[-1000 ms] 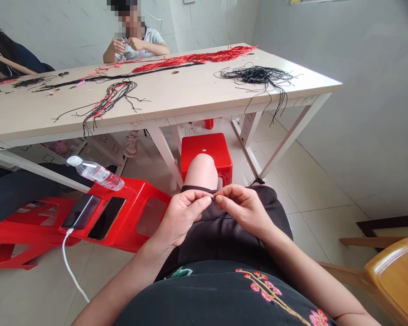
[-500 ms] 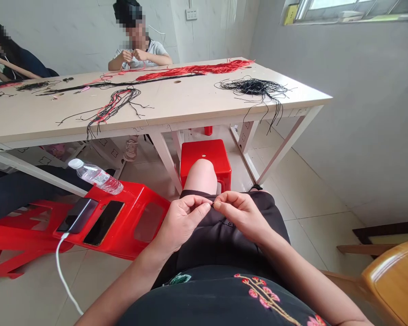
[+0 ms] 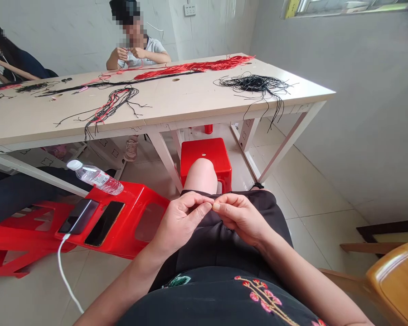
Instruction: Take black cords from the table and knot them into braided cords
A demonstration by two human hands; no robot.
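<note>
Over my lap, my left hand (image 3: 182,222) and my right hand (image 3: 243,217) meet, with the tips of thumb and forefinger pinched together on each. Between the touching fingertips is a thin black cord, mostly covered by the fingers now; its dark end showed there a moment ago. The dark cloth of my shorts (image 3: 204,246) behind makes the rest of the cord hard to make out. On the table ahead lie a tangled bundle of black cords (image 3: 255,83), a mixed black and red bundle (image 3: 114,104) and a long red bundle of cords (image 3: 197,68).
To my left, a red stool (image 3: 136,199) carries a water bottle (image 3: 98,177), a phone (image 3: 104,223) and a dark device (image 3: 79,216) with a white cable. Another red stool (image 3: 206,149) stands under the table (image 3: 177,102). Two people sit across the table. A wooden chair (image 3: 397,276) is at right.
My hands stay together over my lap, with the fingertips slightly shifted, and the dark bit between them is now covered. The view has moved a little.
</note>
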